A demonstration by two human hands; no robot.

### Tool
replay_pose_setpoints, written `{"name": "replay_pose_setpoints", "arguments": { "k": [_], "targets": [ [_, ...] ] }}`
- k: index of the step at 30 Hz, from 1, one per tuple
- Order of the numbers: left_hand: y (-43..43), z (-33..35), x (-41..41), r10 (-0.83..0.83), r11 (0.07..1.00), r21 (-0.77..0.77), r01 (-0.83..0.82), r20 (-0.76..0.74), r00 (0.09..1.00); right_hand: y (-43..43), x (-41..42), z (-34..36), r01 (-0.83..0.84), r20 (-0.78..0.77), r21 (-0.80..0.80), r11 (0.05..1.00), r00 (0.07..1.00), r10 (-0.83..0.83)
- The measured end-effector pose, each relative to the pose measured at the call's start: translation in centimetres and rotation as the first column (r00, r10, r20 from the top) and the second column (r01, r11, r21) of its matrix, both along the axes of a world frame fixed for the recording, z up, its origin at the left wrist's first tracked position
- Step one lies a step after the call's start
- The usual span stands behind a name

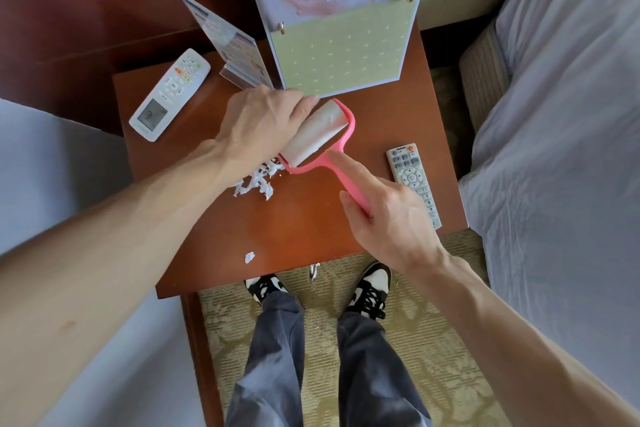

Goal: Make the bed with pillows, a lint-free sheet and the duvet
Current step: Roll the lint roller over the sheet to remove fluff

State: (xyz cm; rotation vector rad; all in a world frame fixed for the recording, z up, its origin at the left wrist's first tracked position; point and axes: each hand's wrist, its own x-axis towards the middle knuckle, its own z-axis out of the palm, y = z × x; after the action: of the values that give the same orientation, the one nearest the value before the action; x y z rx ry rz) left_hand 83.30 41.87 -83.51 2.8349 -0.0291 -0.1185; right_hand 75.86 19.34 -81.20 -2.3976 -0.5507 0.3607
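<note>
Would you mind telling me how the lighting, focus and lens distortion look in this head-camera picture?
Head view: soft, even light with no hard shadows; a warm sheen glares on the nightstand; the lint roller, left hand and right hand are sharp; the calendar looks blurred toward the top edge; wide-angle distortion swells the forearms toward the lower corners.

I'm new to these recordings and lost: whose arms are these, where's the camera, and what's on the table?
No machine here: a person wears one camera on the head, looking down at their own arms. The left hand wraps the roll of a pink lint roller; the right hand holds its handle. Beneath is a wooden nightstand with a white remote, a grey remote, a calendar, a folded leaflet stand and torn white scraps. A bed lies to the right.
</note>
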Motion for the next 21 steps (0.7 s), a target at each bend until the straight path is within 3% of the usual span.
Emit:
{"name": "replay_pose_setpoints", "arguments": {
  "k": [4,6,11,15,18,21],
  "targets": [
    [-0.3,1.6,-0.1,-0.069,0.921,-0.382,-0.082,-0.364,0.929,-0.3,0.0,0.2,0.041,-0.014,0.039,0.998,0.999,-0.041],
    [-1.0,1.7,-0.4,-0.127,0.916,-0.395,-0.069,-0.45,0.884,-0.3,-0.1,0.3,0.043,-0.011,0.056,0.998,0.999,-0.043],
    [-0.3,0.7,-0.4,-0.073,0.993,-0.113,0.044,-0.265,0.961,-0.3,-0.4,0.5,0.011,0.004,0.063,0.998,1.0,-0.011],
    [0.4,0.2,-1.4,-0.112,0.987,0.103,0.125,-0.123,0.986,-0.4,-0.2,0.2,0.002,0.018,0.047,0.999,1.0,-0.003],
    [0.8,0.0,-1.7,-0.052,0.998,-0.043,0.048,-0.101,0.994,-0.3,-0.3,0.2,0.016,-0.001,0.043,0.999,1.0,-0.016],
    [0.4,1.2,-1.2,-0.124,0.949,-0.315,0.032,-0.278,0.953,0.1,-0.4,0.5,-0.006,0.001,0.024,1.0,1.0,0.006]
  ]
}}
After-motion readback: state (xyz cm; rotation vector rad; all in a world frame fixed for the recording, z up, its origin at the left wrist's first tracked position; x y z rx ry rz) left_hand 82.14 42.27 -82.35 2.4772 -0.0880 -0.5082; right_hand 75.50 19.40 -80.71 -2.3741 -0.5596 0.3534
